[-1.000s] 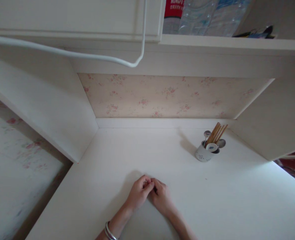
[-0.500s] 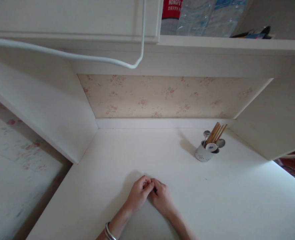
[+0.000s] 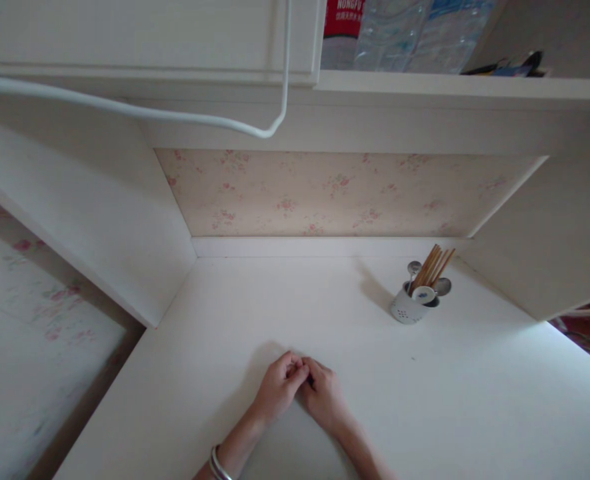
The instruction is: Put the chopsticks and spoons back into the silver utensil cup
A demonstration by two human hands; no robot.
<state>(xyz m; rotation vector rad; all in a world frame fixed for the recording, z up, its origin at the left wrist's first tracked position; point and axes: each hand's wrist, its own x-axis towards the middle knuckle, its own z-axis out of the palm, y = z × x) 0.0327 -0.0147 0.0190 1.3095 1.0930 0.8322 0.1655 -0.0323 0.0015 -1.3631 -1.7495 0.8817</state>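
My left hand (image 3: pixel 279 385) and my right hand (image 3: pixel 323 393) rest together on the white tabletop (image 3: pixel 215 313), near its front. The fingers of both are curled in, and their tips and thumbs meet in the middle. No object shows in either hand, though the inner fingers are partly covered. A silver bracelet (image 3: pixel 219 463) circles my left wrist. Beyond my right hand, toward the back right, stands a pale perforated utensil holder (image 3: pixel 409 312) with wooden chopsticks (image 3: pixel 432 267) and several spoons (image 3: pixel 443 287) upright in it.
White side panels (image 3: pixel 125 220) and a floral back wall (image 3: pixel 299 193) enclose the table. Overhead are a cabinet door (image 3: pixel 145 33) and a shelf with plastic water bottles (image 3: pixel 392 33). A white cable (image 3: pixel 185 116) hangs in front at the upper left.
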